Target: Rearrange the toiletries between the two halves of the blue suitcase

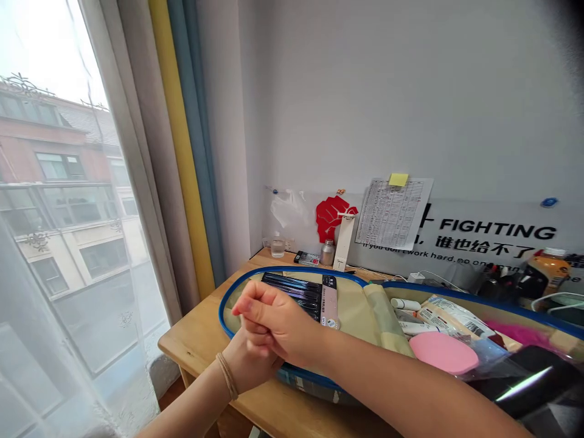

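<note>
Two bare hands come first in the head view, pressed together in front of everything else. The right hand point(276, 319) is on top, with its fingers curled up tight like a fist. The left hand point(253, 367), with a thin tan band point(227, 376) around its wrist, is tucked under it. Most of its fingers are covered, so I cannot tell if they are curled or loose, or if something small is hidden between the hands.

Just behind them, a big tan case with a shiny blue edge point(351, 307) lies spread open on a light brown wooden table point(194, 325). In the left half is a flat pack of long, dark, shiny sticks with a pink and black card point(294, 292). Neither hand seems to hold it; the hands cover its near corner.

The right half has lots of things: a smooth pink oval thing point(443, 353), a small white tube point(405, 304) and a white and orange printed packet point(456, 316). They lie in a jumble.

So, as far as I can judge, the work with the case is partway along. What looks done is that it is open and both sides have things in them. The two halves are not folded together yet. How much more is left, I cannot tell.
</note>
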A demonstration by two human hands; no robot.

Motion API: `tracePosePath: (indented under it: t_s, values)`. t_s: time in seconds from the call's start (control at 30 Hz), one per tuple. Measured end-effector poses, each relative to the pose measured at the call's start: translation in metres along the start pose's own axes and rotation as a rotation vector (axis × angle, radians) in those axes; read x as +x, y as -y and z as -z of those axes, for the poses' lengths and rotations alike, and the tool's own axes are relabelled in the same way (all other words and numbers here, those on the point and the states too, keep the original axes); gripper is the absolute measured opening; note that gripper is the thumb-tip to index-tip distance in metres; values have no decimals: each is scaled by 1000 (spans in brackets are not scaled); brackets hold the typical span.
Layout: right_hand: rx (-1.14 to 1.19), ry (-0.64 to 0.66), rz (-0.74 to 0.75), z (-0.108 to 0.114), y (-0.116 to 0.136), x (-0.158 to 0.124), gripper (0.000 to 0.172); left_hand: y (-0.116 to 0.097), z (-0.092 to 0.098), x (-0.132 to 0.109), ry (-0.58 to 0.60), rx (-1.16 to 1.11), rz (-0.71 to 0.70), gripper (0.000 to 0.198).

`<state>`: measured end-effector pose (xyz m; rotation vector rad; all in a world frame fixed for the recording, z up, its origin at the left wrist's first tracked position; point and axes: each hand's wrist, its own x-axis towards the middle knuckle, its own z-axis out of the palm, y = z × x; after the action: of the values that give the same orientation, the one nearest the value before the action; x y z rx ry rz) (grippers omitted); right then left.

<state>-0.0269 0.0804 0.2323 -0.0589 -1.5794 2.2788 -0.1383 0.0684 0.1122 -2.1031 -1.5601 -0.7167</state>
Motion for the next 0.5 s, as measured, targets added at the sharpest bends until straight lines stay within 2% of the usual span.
tracePosePath:
  t_s: [0.07,0.13,0.23,0.3,0.37,0.5]
  values:
    - [-148,-3,9,14,17,-20,47,1,14,1,52,-54,-133,15]
    - [-376,-67,10,36,36,-47,48,6,25,-2,85,-96,-201,16]
    - [-704,-354,32,74,69,-106,52,19,31,-14,45,-114,-194,27]
    - [-885,-544,-18,94,90,-154,54,27,26,-24,-40,-89,-163,30]
    - [-1055,-674,-135,107,107,-206,55,34,18,-34,-116,-54,-140,35]
    - [-1301,-810,-395,125,118,-305,51,39,-2,-49,-183,10,-141,38]
